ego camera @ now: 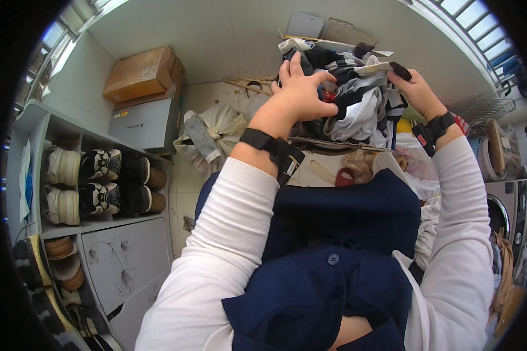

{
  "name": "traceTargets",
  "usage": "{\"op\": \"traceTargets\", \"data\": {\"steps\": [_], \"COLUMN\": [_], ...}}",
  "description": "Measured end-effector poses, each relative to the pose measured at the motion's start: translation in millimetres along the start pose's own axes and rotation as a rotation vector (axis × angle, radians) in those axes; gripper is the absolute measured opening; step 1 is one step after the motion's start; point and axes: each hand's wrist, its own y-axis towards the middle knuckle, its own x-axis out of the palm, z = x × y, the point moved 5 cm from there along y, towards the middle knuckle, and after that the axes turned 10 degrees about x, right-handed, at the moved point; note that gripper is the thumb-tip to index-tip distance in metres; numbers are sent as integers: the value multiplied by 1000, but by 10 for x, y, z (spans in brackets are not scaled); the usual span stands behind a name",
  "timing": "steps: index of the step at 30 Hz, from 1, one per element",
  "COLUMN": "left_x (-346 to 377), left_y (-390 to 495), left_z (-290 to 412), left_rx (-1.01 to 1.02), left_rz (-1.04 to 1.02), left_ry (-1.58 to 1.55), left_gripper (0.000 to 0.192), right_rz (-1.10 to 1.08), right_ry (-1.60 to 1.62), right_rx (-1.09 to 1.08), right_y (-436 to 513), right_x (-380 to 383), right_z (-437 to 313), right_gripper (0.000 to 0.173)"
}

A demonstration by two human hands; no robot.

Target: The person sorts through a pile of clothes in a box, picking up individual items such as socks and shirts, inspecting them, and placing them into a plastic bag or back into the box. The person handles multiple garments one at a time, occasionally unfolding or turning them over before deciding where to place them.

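A cardboard box (pixel 340 146) heaped with socks and other small cloth pieces stands before my knees. My left hand (pixel 305 90) is spread over the left side of the heap, its fingers apart around dark and white cloth. Near its thumb lies a black sock (pixel 341 110), and I cannot tell whether they touch. At the box's right side, my right hand (pixel 417 90) pinches a pale sock with a dark end (pixel 398 71). A bunched white sock (pixel 362 114) lies in the middle of the heap. Both wrists wear black straps.
To the left, a shoe rack (pixel 127 224) holds several pairs of shoes. Shoe boxes (pixel 138 74) are stacked behind it. A tied cloth bag (pixel 228 125) with a grey sock (pixel 200 136) on it sits on the floor. A washing machine (pixel 509 206) stands at right.
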Motion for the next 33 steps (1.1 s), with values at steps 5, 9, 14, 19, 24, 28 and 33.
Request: {"op": "traceTargets", "data": {"steps": [5, 9, 14, 19, 24, 28, 33], "left_x": [113, 109, 159, 37, -72, -115, -273], "left_y": [53, 79, 157, 278, 328, 329, 256], "left_z": [94, 179, 160, 43, 89, 216, 140], "left_rx": [-31, 44, 77, 46, 175, 239, 219], "left_rz": [64, 200, 254, 500, 432, 377, 227], "left_ry": [21, -23, -48, -407, -1203, -1452, -922], "left_gripper": [48, 43, 32, 20, 16, 15, 56], "right_rz": [145, 370, 376, 356, 437, 551, 319], "right_ry": [246, 97, -411, -613, -726, -778, -647], "right_rx": [-76, -448, -708, -619, -512, -645, -492], "right_y": [-12, -74, -260, -313, -296, -326, -180], "right_x": [30, 67, 184, 452, 541, 567, 514], "right_z": [-169, -538, -876, -743, -693, -858, -875], "right_gripper": [30, 17, 17, 19, 36, 29, 19]}}
